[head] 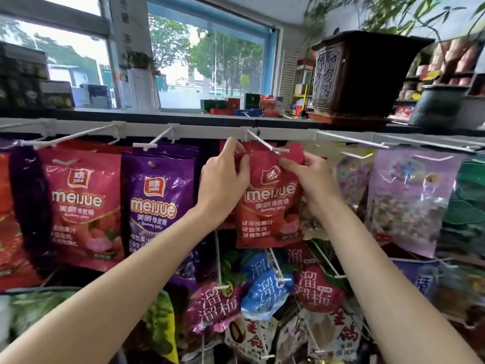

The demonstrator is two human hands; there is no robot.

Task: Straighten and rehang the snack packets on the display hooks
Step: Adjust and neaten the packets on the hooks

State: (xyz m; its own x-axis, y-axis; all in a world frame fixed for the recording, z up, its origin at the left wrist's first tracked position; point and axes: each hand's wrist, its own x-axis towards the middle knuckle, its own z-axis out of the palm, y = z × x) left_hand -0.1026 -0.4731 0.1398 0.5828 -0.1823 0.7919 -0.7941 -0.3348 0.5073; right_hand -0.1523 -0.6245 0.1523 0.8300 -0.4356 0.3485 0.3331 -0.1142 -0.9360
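A red gummy jelly packet hangs at the middle of the display, its top edge at a white hook. My left hand pinches the packet's upper left corner. My right hand pinches its upper right edge. More red packets sit behind it on the same hook. To the left hang a purple gummy packet and a pink-red one on their own hooks.
A white rail carries the hooks. Lower hooks hold plum snack packets. A pale purple bag hangs to the right. A dark planter stands on the shelf above.
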